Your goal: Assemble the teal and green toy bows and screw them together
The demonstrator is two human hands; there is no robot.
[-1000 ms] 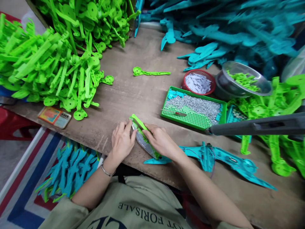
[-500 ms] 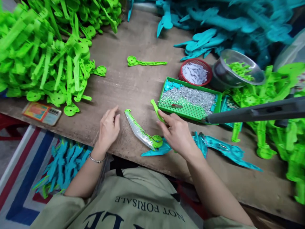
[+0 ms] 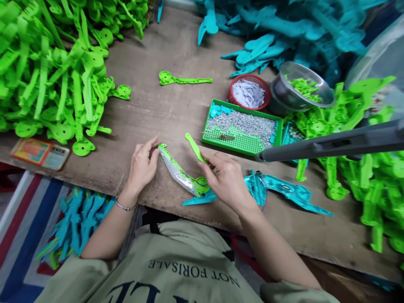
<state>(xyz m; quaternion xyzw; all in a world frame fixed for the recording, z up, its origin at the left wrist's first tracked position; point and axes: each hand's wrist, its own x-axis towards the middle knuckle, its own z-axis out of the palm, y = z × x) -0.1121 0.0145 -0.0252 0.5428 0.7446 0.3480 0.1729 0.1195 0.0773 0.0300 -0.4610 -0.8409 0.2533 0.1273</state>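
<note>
In my right hand (image 3: 225,174) is a slim bright-green plastic arm (image 3: 194,146), pinched between thumb and fingers and slanting up to the left. My left hand (image 3: 142,164) has its thumb and index finger apart, right at the upper tip of another green plastic arm (image 3: 181,168). I cannot tell whether they touch it. That second arm has a round end and a clear, shiny plastic piece (image 3: 176,172) along its lower left side. Its round end rests over a blue plastic assembly (image 3: 284,187), partly hidden by my right hand.
A green tray (image 3: 233,145) holds small metal parts and a screwdriver (image 3: 222,136). Behind it stand a red basket (image 3: 232,101) and a clear bowl (image 3: 330,99). Green parts (image 3: 59,84) and blue parts (image 3: 284,25) are heaped around. A dark grey bar (image 3: 331,141) juts in from the right.
My left hand has moved right, up to the tip of the lying green arm. The right hand still holds its green arm. The whole view has shifted slightly.
</note>
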